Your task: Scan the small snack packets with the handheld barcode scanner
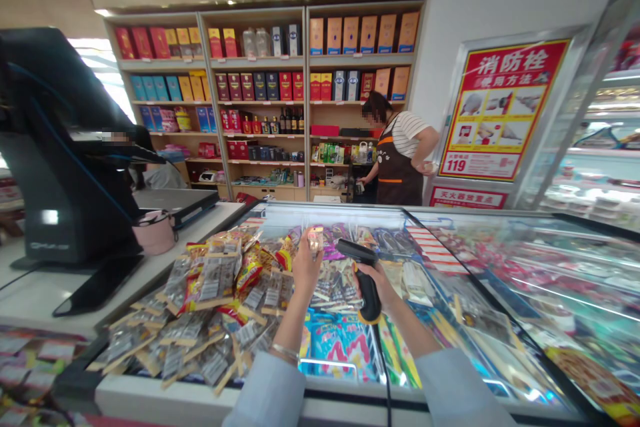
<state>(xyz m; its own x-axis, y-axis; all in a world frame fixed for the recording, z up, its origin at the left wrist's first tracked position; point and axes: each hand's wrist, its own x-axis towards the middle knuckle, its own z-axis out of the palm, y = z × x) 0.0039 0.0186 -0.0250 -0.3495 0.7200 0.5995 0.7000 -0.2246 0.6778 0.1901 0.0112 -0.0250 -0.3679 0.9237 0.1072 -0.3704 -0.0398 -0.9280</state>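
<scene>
Glass lid: the chest freezer [200, 403] carries everything here, its sloped glass top bearing the goods within easy reach of someone standing at its near edge.

Left hand [306, 265]: closed in a pinch on a small foil packet [315, 240], lifted clear of the pile, so nothing else sits between it and the scanner.

Right hand [374, 285]: wrapped firmly around the grip of a black corded barcode scanner [367, 293], its head tilted toward the packet, its cord dropping over the near edge.

Left side of the lid: foil snack strips [210, 300] lie heaped, barcodes showing on many.

Under the hands: blue snack bags [340, 347] lie flat.

Beyond the left edge: a checkout counter [50, 293] holds a black till terminal [55, 147] and a pink bag [153, 233].

Back wall: a co-worker in a brown apron [400, 163] stands at wooden shelves [260, 100] of boxes and bottles.
</scene>
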